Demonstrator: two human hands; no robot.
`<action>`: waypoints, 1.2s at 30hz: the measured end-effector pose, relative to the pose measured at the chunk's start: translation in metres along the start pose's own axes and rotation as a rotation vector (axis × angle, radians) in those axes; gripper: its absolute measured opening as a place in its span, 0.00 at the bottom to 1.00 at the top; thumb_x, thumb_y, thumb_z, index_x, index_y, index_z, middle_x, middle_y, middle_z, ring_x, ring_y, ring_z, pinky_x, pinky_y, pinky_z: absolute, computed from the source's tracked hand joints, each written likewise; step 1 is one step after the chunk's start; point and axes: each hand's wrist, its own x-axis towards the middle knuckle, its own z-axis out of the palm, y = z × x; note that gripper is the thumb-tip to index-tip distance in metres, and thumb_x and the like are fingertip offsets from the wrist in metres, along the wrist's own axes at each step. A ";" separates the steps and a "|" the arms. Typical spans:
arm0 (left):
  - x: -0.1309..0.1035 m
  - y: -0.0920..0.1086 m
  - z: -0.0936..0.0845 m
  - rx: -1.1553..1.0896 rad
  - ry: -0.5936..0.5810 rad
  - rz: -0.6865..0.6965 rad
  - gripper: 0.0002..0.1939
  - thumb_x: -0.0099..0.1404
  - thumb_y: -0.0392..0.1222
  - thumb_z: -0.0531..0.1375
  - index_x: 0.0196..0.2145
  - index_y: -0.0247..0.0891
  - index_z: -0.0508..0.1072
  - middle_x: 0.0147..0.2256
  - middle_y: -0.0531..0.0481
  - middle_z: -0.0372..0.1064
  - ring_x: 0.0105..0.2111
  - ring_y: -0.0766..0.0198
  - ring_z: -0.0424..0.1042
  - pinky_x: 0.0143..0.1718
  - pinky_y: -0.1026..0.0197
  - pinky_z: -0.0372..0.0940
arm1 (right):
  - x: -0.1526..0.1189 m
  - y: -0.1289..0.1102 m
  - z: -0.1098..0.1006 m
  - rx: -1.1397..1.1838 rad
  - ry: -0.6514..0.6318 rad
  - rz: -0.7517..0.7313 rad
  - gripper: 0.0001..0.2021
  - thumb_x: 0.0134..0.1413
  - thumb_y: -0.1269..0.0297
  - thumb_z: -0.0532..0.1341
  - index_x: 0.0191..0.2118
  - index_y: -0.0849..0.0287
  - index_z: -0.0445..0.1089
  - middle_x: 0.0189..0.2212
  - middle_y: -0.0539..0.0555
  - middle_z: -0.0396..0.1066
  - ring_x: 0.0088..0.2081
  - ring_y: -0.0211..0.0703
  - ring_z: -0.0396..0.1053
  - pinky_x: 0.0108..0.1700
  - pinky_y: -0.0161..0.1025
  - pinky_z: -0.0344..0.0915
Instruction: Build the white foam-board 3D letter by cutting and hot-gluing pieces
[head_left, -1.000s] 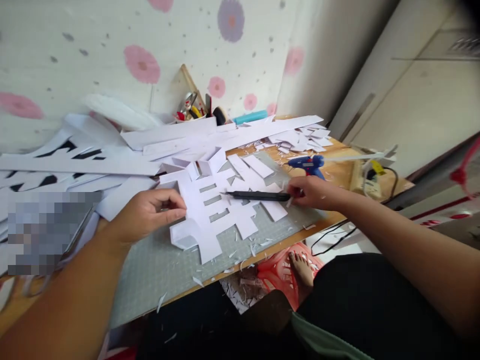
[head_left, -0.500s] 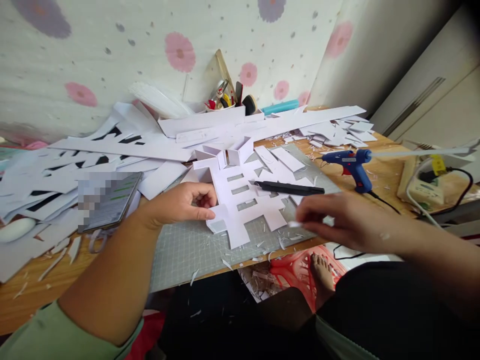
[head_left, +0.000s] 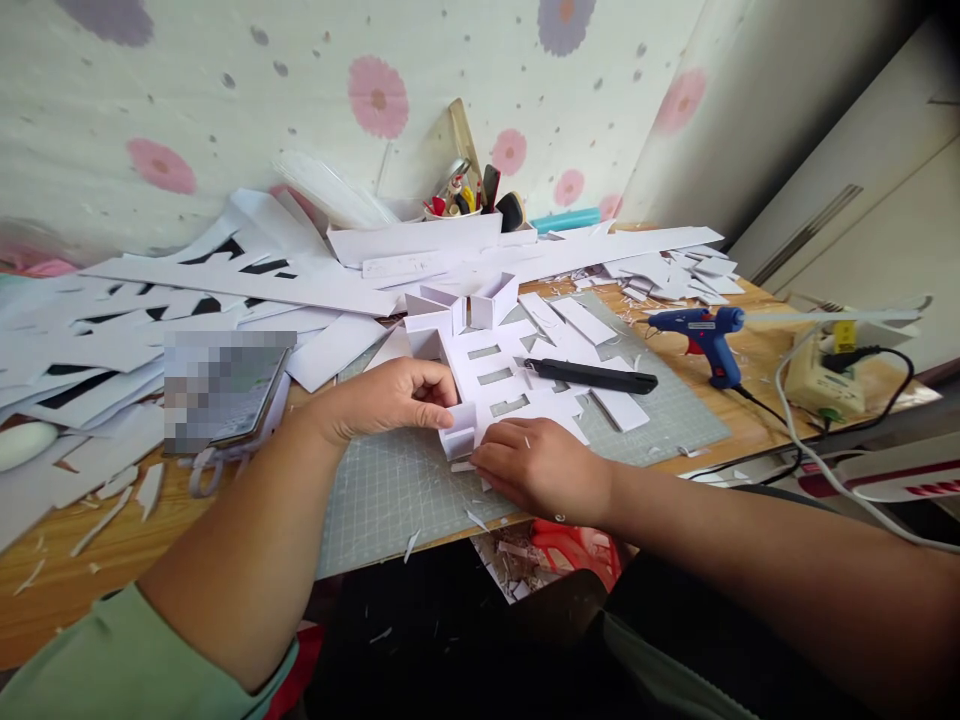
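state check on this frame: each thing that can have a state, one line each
left hand: fingers curled, grip on the white paper cutout
right hand: palm down, pressing the cutout's near edge
white paper cutout: flat on the cutting mat, side walls folded up
black knife: lying on the mat, untouched
blue glue gun: set down, cord attached

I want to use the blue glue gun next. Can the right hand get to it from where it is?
Probably yes. The right hand rests on the white paper cutout, and the glue gun lies in the open on that side. Only the flat black knife lies between.
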 end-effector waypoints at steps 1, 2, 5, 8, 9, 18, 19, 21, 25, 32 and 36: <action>0.000 0.000 0.000 0.002 0.001 0.001 0.16 0.53 0.52 0.66 0.28 0.36 0.70 0.27 0.55 0.65 0.28 0.67 0.62 0.30 0.64 0.56 | 0.000 0.001 0.001 -0.010 0.010 0.000 0.12 0.63 0.67 0.51 0.33 0.62 0.69 0.30 0.53 0.69 0.29 0.39 0.63 0.33 0.37 0.59; 0.000 0.000 0.000 0.006 0.002 0.002 0.16 0.54 0.52 0.66 0.28 0.36 0.70 0.27 0.55 0.65 0.28 0.67 0.62 0.31 0.64 0.56 | 0.000 0.001 0.001 -0.013 0.019 0.001 0.12 0.64 0.67 0.51 0.34 0.62 0.69 0.30 0.53 0.69 0.29 0.38 0.63 0.33 0.37 0.59; 0.001 -0.001 0.000 0.023 0.009 0.006 0.16 0.54 0.52 0.66 0.28 0.36 0.71 0.26 0.55 0.65 0.28 0.67 0.62 0.31 0.64 0.56 | 0.000 0.004 0.002 0.003 0.037 -0.006 0.11 0.64 0.67 0.51 0.34 0.61 0.69 0.29 0.53 0.68 0.29 0.37 0.62 0.33 0.36 0.59; 0.001 -0.001 0.000 0.031 0.012 0.004 0.15 0.53 0.52 0.66 0.28 0.36 0.71 0.27 0.55 0.66 0.29 0.67 0.63 0.32 0.64 0.56 | 0.001 0.005 0.004 0.012 0.047 -0.024 0.11 0.64 0.68 0.52 0.32 0.61 0.68 0.29 0.53 0.68 0.29 0.37 0.62 0.33 0.36 0.58; 0.001 -0.001 0.000 0.029 0.012 0.001 0.15 0.53 0.52 0.66 0.28 0.36 0.71 0.27 0.55 0.66 0.29 0.67 0.63 0.32 0.64 0.56 | 0.002 0.004 0.004 0.013 0.055 -0.025 0.11 0.64 0.68 0.52 0.32 0.61 0.68 0.29 0.52 0.67 0.29 0.37 0.62 0.33 0.36 0.58; 0.001 -0.001 0.000 0.020 0.001 -0.012 0.15 0.53 0.52 0.66 0.27 0.36 0.71 0.28 0.54 0.67 0.30 0.66 0.65 0.32 0.63 0.57 | 0.001 -0.001 0.012 0.077 0.166 0.042 0.09 0.61 0.71 0.53 0.34 0.61 0.70 0.30 0.54 0.70 0.30 0.38 0.64 0.33 0.35 0.61; 0.001 -0.001 0.000 0.022 0.001 -0.010 0.15 0.53 0.52 0.66 0.27 0.36 0.71 0.28 0.54 0.67 0.30 0.66 0.65 0.33 0.63 0.57 | 0.001 -0.002 0.013 0.106 0.185 0.049 0.09 0.61 0.71 0.53 0.35 0.62 0.70 0.30 0.54 0.70 0.31 0.38 0.66 0.34 0.35 0.62; 0.001 -0.001 0.000 0.024 0.003 -0.006 0.15 0.53 0.52 0.65 0.28 0.36 0.71 0.28 0.55 0.67 0.30 0.66 0.64 0.32 0.63 0.57 | 0.000 -0.003 0.014 0.155 0.230 0.062 0.08 0.61 0.72 0.53 0.35 0.62 0.70 0.30 0.55 0.71 0.33 0.38 0.67 0.35 0.34 0.64; 0.001 -0.002 -0.001 0.018 0.008 0.002 0.16 0.53 0.52 0.66 0.27 0.36 0.71 0.27 0.55 0.66 0.29 0.66 0.63 0.32 0.64 0.56 | 0.001 -0.004 0.015 0.198 0.298 0.066 0.07 0.60 0.73 0.54 0.35 0.61 0.69 0.30 0.55 0.71 0.34 0.38 0.69 0.36 0.34 0.66; 0.001 -0.005 -0.001 0.010 0.006 0.004 0.16 0.53 0.53 0.66 0.28 0.36 0.71 0.28 0.54 0.67 0.30 0.65 0.64 0.32 0.63 0.57 | 0.000 -0.004 0.015 0.266 0.340 0.076 0.07 0.60 0.73 0.54 0.35 0.61 0.69 0.33 0.56 0.73 0.36 0.39 0.70 0.38 0.35 0.68; 0.001 -0.005 -0.001 0.017 0.006 0.001 0.17 0.53 0.53 0.66 0.28 0.36 0.71 0.28 0.53 0.68 0.31 0.64 0.66 0.32 0.62 0.57 | -0.001 -0.003 0.014 0.284 0.369 0.089 0.07 0.60 0.72 0.54 0.36 0.61 0.69 0.33 0.57 0.73 0.36 0.39 0.70 0.38 0.36 0.68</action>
